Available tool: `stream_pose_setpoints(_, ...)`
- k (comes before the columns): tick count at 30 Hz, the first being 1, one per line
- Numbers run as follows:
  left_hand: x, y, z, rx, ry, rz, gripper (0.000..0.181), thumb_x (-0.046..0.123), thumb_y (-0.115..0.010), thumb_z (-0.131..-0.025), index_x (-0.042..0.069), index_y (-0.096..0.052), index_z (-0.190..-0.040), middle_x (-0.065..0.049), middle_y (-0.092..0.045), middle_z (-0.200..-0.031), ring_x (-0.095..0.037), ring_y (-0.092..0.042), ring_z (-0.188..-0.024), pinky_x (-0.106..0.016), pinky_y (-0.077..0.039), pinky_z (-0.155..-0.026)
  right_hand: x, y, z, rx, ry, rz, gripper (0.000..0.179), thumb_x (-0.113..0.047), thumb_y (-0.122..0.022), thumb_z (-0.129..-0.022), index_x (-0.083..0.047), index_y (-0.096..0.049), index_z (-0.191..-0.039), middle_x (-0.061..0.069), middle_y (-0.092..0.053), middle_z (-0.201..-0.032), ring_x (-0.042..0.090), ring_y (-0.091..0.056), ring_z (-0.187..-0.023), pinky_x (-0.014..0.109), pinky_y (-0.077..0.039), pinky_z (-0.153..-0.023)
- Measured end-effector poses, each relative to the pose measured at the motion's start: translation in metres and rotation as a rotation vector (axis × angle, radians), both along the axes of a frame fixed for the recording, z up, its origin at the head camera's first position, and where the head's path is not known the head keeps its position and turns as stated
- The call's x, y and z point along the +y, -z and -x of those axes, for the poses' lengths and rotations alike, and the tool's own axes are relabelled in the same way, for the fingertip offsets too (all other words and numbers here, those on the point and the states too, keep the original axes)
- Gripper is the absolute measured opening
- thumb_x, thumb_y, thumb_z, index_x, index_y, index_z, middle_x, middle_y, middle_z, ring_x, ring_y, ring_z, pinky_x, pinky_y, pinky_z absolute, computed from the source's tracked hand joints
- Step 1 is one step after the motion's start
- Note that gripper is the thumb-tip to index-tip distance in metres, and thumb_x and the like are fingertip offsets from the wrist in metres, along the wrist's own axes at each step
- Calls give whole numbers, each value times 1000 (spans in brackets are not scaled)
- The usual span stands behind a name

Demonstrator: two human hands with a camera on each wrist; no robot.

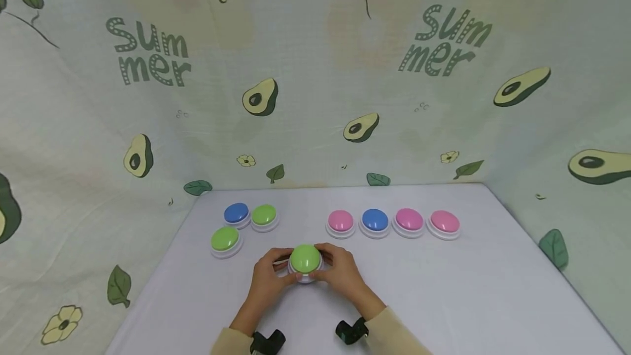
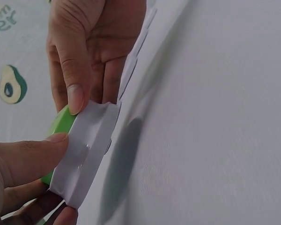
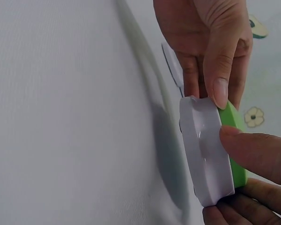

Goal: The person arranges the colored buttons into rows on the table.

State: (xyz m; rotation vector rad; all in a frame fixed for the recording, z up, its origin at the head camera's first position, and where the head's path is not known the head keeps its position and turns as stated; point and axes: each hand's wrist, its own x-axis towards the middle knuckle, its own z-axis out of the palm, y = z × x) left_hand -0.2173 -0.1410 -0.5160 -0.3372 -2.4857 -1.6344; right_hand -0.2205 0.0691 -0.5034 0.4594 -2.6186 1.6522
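Pale cloth backdrop (image 1: pixel 300 64) (avocado-printed) behind white tabletop (image 1: pixel 458 289).

The white table (image 1: pixel 443 300) and the pale avocado-printed fabric backdrop (image 1: pixel 305 48) are viewed from above by the head camera, faced forward and down from farther off. By each wrist camera, the round green-domed button with a white base (image 1: pixel 305 259) is seen close up from the side, the table tilted steeply; button, left hand (image 1: pixel 266 279) and right hand (image 1: pixel 344 275) are shared by all views.
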Motion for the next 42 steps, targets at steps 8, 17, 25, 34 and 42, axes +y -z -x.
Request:
stream_pose_setpoints(8, 32, 3, 7, -1, 51, 5, 58, -2, -91, -77, -3, -65, -128, -18, -67, -126, -42, -66, -120, -40, -57, -102, 31, -1, -1, -29, 43, 19, 62, -2, -89, -80, 7, -63, -136, 28, -64, -137, 44, -62, -129, 47, -53, -107)
stream_pose_setpoints(17, 61, 6, 12, 0, 75, 8, 56, -3, -90, -78, -3, -66, -128, -17, -67, -124, -39, -67, -118, -39, -59, -99, 59, 4, 2, -71, 96, 41, 62, 0, -90, -79, 4, -65, -136, 25, -64, -139, 43, -60, -132, 46, -51, -109)
stream_pose_setpoints(25, 78, 9, 17, -35, 91, -18, 55, -6, -89, -77, -3, -66, -127, -17, -67, -124, -39, -67, -119, -37, -58, -100, 71, 3, 2, -94, 135, 43, 63, 3, -90, -76, 4, -66, -134, 25, -65, -138, 43, -60, -131, 47, -51, -109)
stream_pose_setpoints(34, 89, 8, 17, -36, 87, -24, 55, -9, -88, -76, -5, -66, -126, -16, -67, -122, -39, -66, -119, -35, -58, -100, 79, 4, 2, -117, 165, 34, 62, 5, -90, -75, 4, -67, -133, 26, -65, -138, 43, -61, -130, 48, -51, -109)
stream_pose_setpoints(42, 91, 8, 17, -17, 86, -14, 55, -9, -88, -76, -6, -66, -125, -16, -67, -120, -38, -67, -117, -34, -59, -98, 80, 6, 4, -131, 164, 49, 63, 5, -89, -76, 5, -66, -134, 27, -64, -139, 43, -60, -131, 47, -51, -109)
